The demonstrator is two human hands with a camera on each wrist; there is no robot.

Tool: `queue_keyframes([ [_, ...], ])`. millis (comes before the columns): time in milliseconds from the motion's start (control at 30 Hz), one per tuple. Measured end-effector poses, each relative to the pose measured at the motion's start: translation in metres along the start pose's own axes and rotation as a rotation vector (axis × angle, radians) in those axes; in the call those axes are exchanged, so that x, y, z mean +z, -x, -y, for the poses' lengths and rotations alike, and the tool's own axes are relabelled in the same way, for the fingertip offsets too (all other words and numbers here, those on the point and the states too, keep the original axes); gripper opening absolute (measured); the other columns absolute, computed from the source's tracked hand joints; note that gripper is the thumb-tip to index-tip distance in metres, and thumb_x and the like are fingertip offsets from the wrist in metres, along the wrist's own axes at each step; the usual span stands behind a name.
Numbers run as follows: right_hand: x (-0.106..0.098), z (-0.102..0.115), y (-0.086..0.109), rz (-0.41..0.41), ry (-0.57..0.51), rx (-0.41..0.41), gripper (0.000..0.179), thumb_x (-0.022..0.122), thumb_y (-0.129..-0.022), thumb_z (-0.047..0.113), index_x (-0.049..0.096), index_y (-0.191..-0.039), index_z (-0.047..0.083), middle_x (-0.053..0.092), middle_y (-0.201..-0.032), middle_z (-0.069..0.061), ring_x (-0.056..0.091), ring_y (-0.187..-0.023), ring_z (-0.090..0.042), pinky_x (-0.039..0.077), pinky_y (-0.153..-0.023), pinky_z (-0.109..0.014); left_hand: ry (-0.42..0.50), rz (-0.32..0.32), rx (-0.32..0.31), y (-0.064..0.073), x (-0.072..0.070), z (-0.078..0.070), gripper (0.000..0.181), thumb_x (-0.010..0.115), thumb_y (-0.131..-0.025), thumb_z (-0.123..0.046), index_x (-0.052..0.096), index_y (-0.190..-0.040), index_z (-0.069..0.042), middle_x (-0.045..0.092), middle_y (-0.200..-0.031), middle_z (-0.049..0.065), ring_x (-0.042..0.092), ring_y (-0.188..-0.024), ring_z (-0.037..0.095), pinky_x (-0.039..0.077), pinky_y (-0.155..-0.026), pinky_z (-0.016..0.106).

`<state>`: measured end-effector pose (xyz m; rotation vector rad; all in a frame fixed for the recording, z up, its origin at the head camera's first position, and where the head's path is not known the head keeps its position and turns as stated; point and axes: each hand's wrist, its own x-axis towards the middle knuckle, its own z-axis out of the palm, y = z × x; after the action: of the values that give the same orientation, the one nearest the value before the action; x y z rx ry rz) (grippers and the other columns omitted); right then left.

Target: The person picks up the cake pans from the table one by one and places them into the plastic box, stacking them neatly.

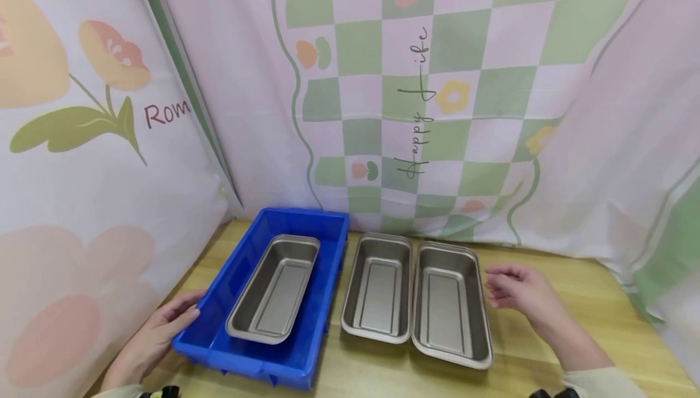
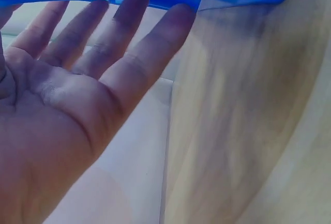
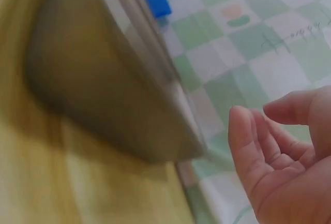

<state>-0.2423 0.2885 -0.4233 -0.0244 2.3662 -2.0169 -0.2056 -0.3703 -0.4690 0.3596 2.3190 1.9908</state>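
Observation:
A blue plastic tray (image 1: pixel 199 337) lies on the left of the table with one metal loaf pan (image 1: pixel 284 298) inside it. At the tray's left side is my left hand (image 1: pixel 158 331); in the left wrist view its fingers (image 2: pixel 121 48) are fairly straight, with the tips at the blue rim. Two similar loaf pans, a left one (image 1: pixel 381 295) and a right one (image 1: pixel 445 307), stand side by side right of the tray. My right hand (image 1: pixel 516 291) hovers beside the right pan, fingers loosely bent, holding nothing. The right wrist view shows a gap between hand and pan.
The wooden table (image 1: pixel 579 288) extends past the right pan. A patterned cloth (image 1: pixel 404 112) hangs behind the table, and another printed cloth (image 1: pixel 93 203) closes off the left side, close to my left arm.

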Motion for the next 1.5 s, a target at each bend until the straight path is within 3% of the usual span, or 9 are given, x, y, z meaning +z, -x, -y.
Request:
queue_keyframes([
  [200, -0.007, -0.019, 0.008, 0.027, 0.113, 0.044, 0.039, 0.054, -0.097, 0.003, 0.044, -0.124, -0.023, 0.065, -0.096, -0.017, 0.066, -0.079, -0.027, 0.058, -0.071, -0.038, 0.0, 0.028, 0.113, 0.002, -0.002, 0.002, 0.039, 0.044, -0.102, 0.003, 0.045, -0.141, 0.007, 0.051, -0.138, -0.019, 0.055, -0.117, 0.002, 0.052, -0.086, 0.026],
  [400, 0.001, -0.031, 0.011, 0.022, 0.095, 0.053, 0.043, 0.061, -0.094, 0.006, 0.045, -0.124, -0.021, 0.064, -0.098, -0.013, 0.065, -0.078, -0.024, 0.058, -0.071, -0.038, -0.022, 0.039, 0.076, 0.007, 0.0, 0.0, 0.044, 0.052, -0.097, 0.005, 0.044, -0.14, 0.009, 0.05, -0.137, -0.023, 0.052, -0.118, -0.001, 0.05, -0.088, 0.023],
  [533, 0.003, -0.036, 0.011, -0.008, 0.095, 0.073, 0.045, 0.061, -0.094, 0.006, 0.044, -0.125, -0.021, 0.066, -0.097, -0.015, 0.067, -0.078, -0.024, 0.058, -0.071, -0.037, 0.026, 0.081, 0.053, 0.007, 0.001, 0.0, 0.047, 0.051, -0.096, 0.008, 0.041, -0.142, 0.009, 0.048, -0.14, -0.022, 0.053, -0.119, 0.003, 0.05, -0.091, 0.028],
  [733, 0.002, -0.041, 0.009, -0.02, 0.072, 0.13, 0.051, 0.061, -0.096, 0.009, 0.039, -0.13, -0.021, 0.067, -0.094, -0.016, 0.067, -0.079, -0.026, 0.058, -0.073, -0.037, 0.092, 0.142, 0.077, 0.004, 0.0, 0.003, 0.05, 0.047, -0.096, 0.011, 0.036, -0.145, 0.01, 0.046, -0.144, -0.019, 0.054, -0.12, 0.01, 0.05, -0.092, 0.031],
  [1067, 0.008, -0.042, 0.006, -0.01, -0.005, 0.152, 0.048, 0.063, -0.094, 0.008, 0.042, -0.127, -0.021, 0.066, -0.092, -0.013, 0.066, -0.078, -0.024, 0.058, -0.072, -0.038, 0.261, 0.264, 0.141, 0.006, -0.005, 0.006, 0.054, 0.038, -0.096, 0.016, 0.028, -0.148, 0.01, 0.042, -0.151, -0.01, 0.053, -0.124, 0.018, 0.048, -0.097, 0.035],
  [1500, 0.012, -0.037, 0.003, -0.02, -0.013, 0.191, 0.041, 0.062, -0.091, 0.003, 0.046, -0.121, -0.021, 0.065, -0.086, -0.011, 0.064, -0.073, -0.019, 0.058, -0.066, -0.033, 0.277, 0.267, 0.133, 0.008, -0.006, 0.004, 0.054, 0.037, -0.095, 0.016, 0.029, -0.149, 0.009, 0.043, -0.15, -0.008, 0.054, -0.123, 0.02, 0.048, -0.097, 0.034],
])
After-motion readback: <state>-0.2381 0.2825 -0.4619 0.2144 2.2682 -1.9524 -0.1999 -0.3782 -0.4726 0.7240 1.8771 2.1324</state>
